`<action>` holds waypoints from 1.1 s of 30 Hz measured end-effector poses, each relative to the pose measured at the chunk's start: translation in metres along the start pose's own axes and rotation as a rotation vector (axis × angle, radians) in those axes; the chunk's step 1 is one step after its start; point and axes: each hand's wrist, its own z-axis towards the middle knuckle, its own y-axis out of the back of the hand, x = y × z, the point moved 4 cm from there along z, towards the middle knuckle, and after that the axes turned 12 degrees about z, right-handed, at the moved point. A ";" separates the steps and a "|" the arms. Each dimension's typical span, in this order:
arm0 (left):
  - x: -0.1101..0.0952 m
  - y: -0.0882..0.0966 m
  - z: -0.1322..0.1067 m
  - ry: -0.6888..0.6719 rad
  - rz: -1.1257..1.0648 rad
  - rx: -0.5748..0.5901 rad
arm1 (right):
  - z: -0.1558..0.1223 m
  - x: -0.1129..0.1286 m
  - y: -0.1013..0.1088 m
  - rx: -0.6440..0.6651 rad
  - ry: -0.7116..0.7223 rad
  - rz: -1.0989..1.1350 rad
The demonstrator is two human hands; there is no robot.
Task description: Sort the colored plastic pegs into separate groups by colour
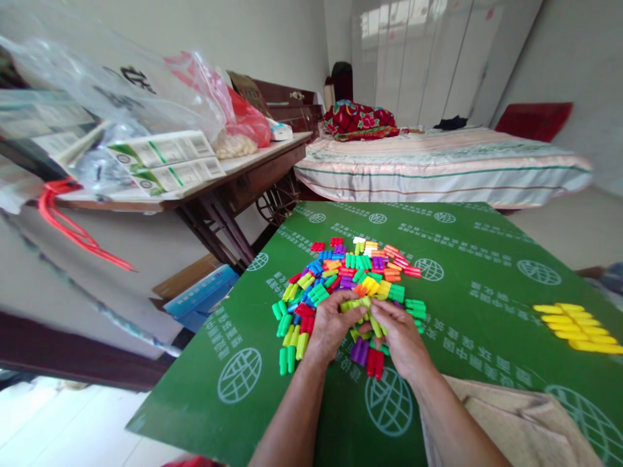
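Observation:
A heap of small plastic pieces [350, 279] in many colours lies on the green table [462, 259]. My left hand [329, 324] and my right hand [402, 337] meet at the near edge of the heap. Both have their fingers curled around a cluster of yellow-green pieces [364, 311] held between them. Purple and red pieces [368, 357] lie just below my hands.
A row of yellow pieces [579, 327] lies apart at the table's right edge. A beige cloth [516, 415] covers the near right corner. To the left stands a cluttered wooden desk [233, 175] with bags and boxes. A bed [438, 162] is behind the table.

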 end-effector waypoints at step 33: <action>0.002 -0.005 -0.005 -0.037 0.010 -0.038 | -0.004 0.008 -0.001 -0.125 0.092 -0.061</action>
